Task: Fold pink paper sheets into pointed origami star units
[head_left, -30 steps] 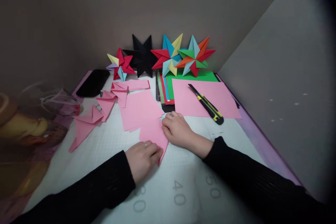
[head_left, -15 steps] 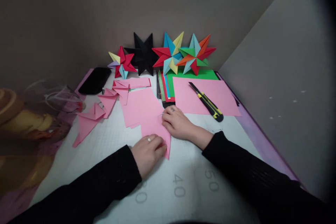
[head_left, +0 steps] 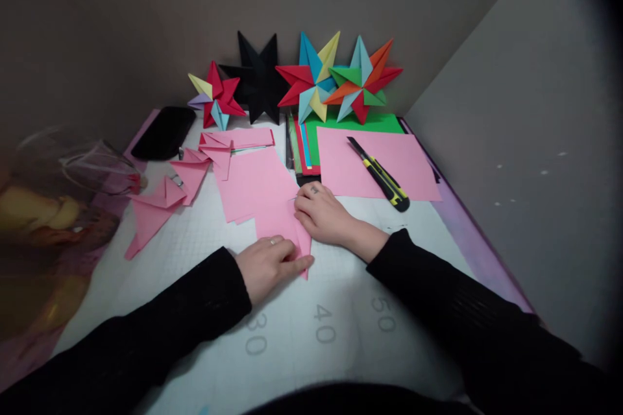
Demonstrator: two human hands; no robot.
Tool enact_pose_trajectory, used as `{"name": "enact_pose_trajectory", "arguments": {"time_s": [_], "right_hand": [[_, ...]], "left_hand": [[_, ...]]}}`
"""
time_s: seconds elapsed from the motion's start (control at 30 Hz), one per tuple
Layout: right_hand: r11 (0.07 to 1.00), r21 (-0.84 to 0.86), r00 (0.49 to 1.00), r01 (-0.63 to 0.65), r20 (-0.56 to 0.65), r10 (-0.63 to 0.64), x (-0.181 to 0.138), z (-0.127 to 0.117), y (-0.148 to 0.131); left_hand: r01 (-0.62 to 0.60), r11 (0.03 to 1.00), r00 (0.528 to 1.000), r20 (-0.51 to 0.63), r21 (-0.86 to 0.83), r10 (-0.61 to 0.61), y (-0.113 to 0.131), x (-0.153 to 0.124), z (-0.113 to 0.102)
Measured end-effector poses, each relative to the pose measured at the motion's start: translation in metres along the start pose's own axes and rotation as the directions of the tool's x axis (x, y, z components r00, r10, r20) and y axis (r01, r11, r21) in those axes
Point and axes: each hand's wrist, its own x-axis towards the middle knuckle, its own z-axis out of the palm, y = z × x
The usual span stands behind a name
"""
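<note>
A folded pink paper piece (head_left: 281, 228) lies on the white cutting mat (head_left: 341, 318) in front of me. My left hand (head_left: 268, 266) lies flat on its lower point, fingers stretched along the edge and pressing it down. My right hand (head_left: 321, 213) rests curled on the piece's upper right edge, fingertips pressing the fold. Behind it lies a loose stack of pink sheets (head_left: 253, 181).
Several folded pink units (head_left: 160, 204) lie at the left. A yellow-black utility knife (head_left: 380, 175) rests on a big pink sheet (head_left: 374, 165) beside coloured paper (head_left: 311, 146). Several paper stars (head_left: 311, 81) lean on the back wall. A black case (head_left: 163, 133) and a clear bag (head_left: 63, 194) are left.
The view has tilted, so everything sits slightly higher in the picture. My left fingers have stretched out flatter along the pink piece's lower edge; my right hand stays on the fold.
</note>
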Motion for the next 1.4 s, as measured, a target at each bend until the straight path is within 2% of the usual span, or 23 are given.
{"name": "enact_pose_trajectory", "arguments": {"time_s": [0.5,0.7,0.97,1.17,1.4], "right_hand": [[1.0,-0.018,1.0,0.002,-0.001,-0.002,0.001,0.0,0.001],[1.0,-0.02,1.0,0.007,-0.005,-0.007,0.001,0.001,0.002],[1.0,-0.026,1.0,0.017,-0.025,-0.018,0.0,0.001,0.0],[0.999,-0.026,1.0,0.019,-0.02,-0.02,0.0,0.001,0.001],[0.999,-0.027,0.999,0.025,-0.021,-0.025,0.001,0.001,0.001]], "left_hand": [[-0.104,0.994,0.995,0.002,0.031,0.104,-0.003,0.0,0.001],[-0.232,0.969,0.965,-0.145,-0.082,0.219,-0.008,-0.003,0.001],[-0.254,0.962,0.96,-0.096,0.1,0.263,0.002,0.001,-0.003],[-0.287,0.95,0.95,-0.088,0.123,0.299,0.003,0.001,-0.005],[-0.271,0.953,0.953,-0.104,0.134,0.286,0.008,0.002,-0.002]]}}
